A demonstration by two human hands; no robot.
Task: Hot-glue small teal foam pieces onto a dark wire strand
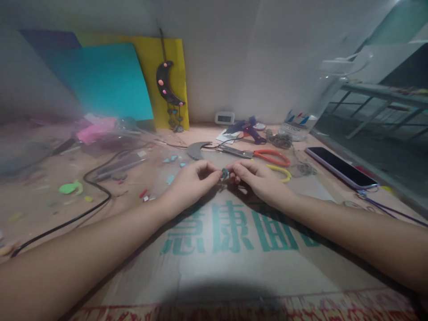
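Observation:
A small teal and grey piece (225, 173), too small to name surely, is pinched between my hands above the table. My left hand (195, 182) grips its left side with thumb and forefinger. From the right, the fingertips of my right hand (259, 179) close on it, partly hidden behind one another. Just beyond my left hand lies a grey crescent (198, 150). Scissors with orange handles (272, 157) lie past my right hand, and a yellow handle (282, 173) shows beside that hand. Light blue scraps (170, 179) are scattered left of my left hand.
A purple glue gun (250, 129) and a small white digital display (224, 117) stand at the back. A phone (341, 167) and a clear plastic jug (299, 120) are at right. A dark moon ornament (163, 84) hangs before a yellow sheet (177, 53). A black cord (96, 183) curves at left.

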